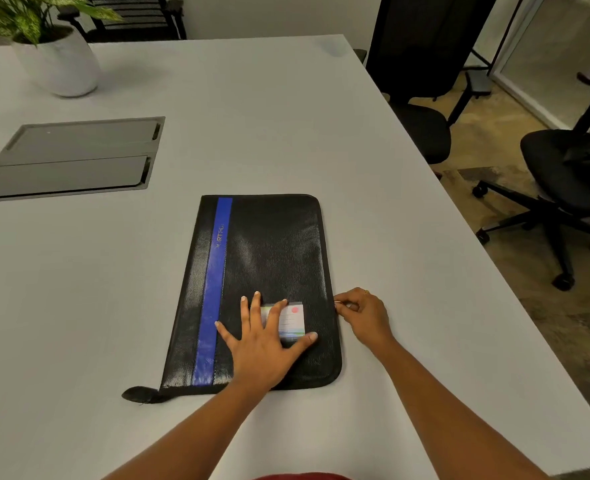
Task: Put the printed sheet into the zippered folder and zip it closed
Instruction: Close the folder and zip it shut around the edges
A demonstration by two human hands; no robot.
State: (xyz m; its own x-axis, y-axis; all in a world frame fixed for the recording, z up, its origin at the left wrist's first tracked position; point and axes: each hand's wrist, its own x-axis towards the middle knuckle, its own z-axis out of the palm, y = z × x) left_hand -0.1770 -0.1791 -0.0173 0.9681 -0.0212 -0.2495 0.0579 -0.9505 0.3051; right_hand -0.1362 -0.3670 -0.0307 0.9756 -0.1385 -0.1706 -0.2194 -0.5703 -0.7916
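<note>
The folder (259, 289) is pinned under the splayed left hand (262, 344); the zip pull (338, 303), pinched in the right hand (364, 315) fingertips, could be jammed if tugged askew.

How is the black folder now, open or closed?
Closed flat: the folder shows only its cover; right hand pinches something small at its edge. Whether it is fully zipped, cannot tell.

Landmark: black leather zippered folder with blue stripe (252, 289), flat on white table (286, 116).
- Far side: bare tabletop.
- Far left: recessed grey cable hatch (72, 157); white potted plant (58, 60) beyond.
- Right: narrow table strip, then edge; black office chairs (563, 188) well apart.
</note>
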